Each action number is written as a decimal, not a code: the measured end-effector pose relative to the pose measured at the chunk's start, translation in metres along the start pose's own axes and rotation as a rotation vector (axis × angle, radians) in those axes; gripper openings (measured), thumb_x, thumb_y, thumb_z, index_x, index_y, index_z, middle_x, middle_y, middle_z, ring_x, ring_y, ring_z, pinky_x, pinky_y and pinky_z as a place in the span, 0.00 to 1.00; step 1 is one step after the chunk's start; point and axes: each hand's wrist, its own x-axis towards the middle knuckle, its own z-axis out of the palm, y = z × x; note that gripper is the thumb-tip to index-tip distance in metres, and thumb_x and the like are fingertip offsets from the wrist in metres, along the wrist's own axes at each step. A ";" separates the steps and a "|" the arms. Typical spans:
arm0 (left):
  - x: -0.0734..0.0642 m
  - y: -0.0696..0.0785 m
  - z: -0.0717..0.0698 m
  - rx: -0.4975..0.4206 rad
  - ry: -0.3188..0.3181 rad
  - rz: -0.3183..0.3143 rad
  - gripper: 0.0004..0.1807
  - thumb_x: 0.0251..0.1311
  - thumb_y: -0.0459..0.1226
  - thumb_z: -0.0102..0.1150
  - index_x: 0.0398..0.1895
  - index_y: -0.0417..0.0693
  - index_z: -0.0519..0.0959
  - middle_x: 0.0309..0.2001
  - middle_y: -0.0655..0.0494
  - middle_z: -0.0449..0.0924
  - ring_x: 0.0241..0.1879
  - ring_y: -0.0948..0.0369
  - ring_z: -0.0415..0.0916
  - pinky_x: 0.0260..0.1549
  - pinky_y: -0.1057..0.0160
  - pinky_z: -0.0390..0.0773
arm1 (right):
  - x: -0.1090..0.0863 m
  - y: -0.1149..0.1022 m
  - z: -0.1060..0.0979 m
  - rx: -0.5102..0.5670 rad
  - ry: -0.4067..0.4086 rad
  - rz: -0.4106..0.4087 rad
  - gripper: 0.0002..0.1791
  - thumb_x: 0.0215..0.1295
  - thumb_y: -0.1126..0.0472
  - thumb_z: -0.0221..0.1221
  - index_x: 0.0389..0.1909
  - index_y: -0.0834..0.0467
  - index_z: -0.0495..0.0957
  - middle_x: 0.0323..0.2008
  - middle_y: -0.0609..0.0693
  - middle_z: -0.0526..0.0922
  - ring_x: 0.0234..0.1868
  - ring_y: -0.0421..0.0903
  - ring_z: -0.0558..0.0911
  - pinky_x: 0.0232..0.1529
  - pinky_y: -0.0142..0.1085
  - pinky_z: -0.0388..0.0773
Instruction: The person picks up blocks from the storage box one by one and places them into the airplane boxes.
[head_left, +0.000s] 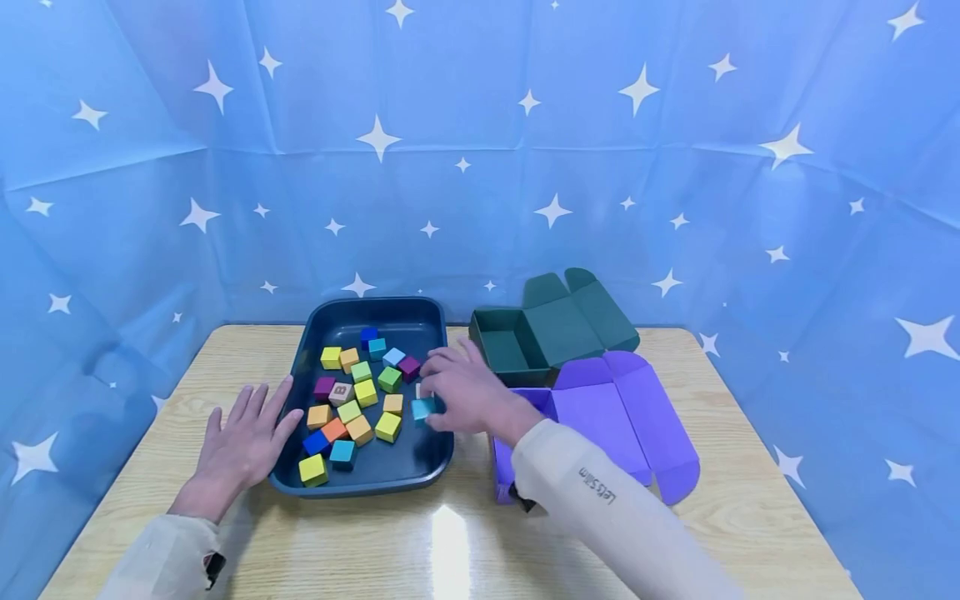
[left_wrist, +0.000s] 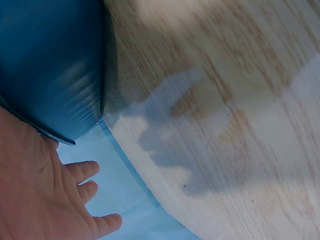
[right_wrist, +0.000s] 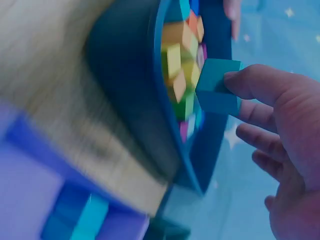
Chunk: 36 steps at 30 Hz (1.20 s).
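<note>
My right hand (head_left: 468, 390) pinches a teal cube (right_wrist: 216, 86) between thumb and fingers, over the right side of the dark blue tray (head_left: 360, 487). The other fingers of that hand spread loosely beyond the cube in the right wrist view. At the tray's left rim my left hand (head_left: 246, 442) has its fingers spread and fairly straight, fingertips at the edge. In the tray lie several coloured cubes, among them a yellow cube (head_left: 312, 470), a green cube (head_left: 390, 379), a purple cube (head_left: 408, 368) and a wooden cube marked B (head_left: 341, 393).
To the right of the tray a purple box (head_left: 592, 408) lies with its lid folded open; blue and teal blocks (right_wrist: 90, 217) sit inside it. Behind it stands an open dark green box (head_left: 502, 321). A blue star-patterned curtain (head_left: 465, 217) surrounds the wooden table (head_left: 360, 550).
</note>
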 end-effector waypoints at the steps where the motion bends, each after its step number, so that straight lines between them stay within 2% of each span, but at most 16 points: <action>1: 0.000 0.000 0.000 0.001 -0.001 -0.001 0.40 0.70 0.65 0.21 0.79 0.59 0.37 0.75 0.29 0.43 0.74 0.33 0.35 0.65 0.24 0.30 | -0.003 0.006 -0.002 -0.004 0.007 0.011 0.18 0.59 0.43 0.64 0.49 0.43 0.83 0.62 0.42 0.75 0.73 0.47 0.62 0.77 0.58 0.39; 9: -0.002 -0.001 -0.001 0.015 0.008 0.001 0.40 0.70 0.65 0.22 0.79 0.58 0.37 0.74 0.28 0.44 0.74 0.33 0.36 0.65 0.24 0.31 | -0.031 0.051 -0.013 -0.041 0.056 0.076 0.15 0.58 0.45 0.65 0.45 0.43 0.85 0.60 0.44 0.77 0.71 0.49 0.65 0.76 0.61 0.42; 19: -0.001 -0.003 0.000 0.010 0.010 0.004 0.40 0.70 0.65 0.22 0.79 0.59 0.36 0.74 0.28 0.44 0.74 0.32 0.36 0.64 0.23 0.31 | -0.056 0.082 -0.011 -0.079 0.014 0.151 0.14 0.57 0.47 0.67 0.43 0.47 0.85 0.57 0.48 0.78 0.69 0.53 0.67 0.74 0.64 0.44; 29: 0.001 -0.002 0.002 -0.007 0.005 0.009 0.40 0.70 0.65 0.22 0.79 0.60 0.35 0.75 0.28 0.43 0.74 0.33 0.35 0.64 0.23 0.30 | -0.070 0.095 0.002 -0.169 -0.053 0.183 0.16 0.54 0.46 0.69 0.43 0.46 0.87 0.58 0.51 0.78 0.68 0.54 0.68 0.73 0.65 0.45; 36: 0.002 -0.002 0.002 -0.005 0.003 0.008 0.40 0.70 0.65 0.22 0.79 0.60 0.36 0.74 0.28 0.43 0.74 0.33 0.35 0.64 0.23 0.30 | -0.073 0.099 0.011 -0.232 -0.083 0.195 0.15 0.54 0.45 0.69 0.41 0.45 0.87 0.63 0.52 0.75 0.71 0.55 0.65 0.73 0.65 0.47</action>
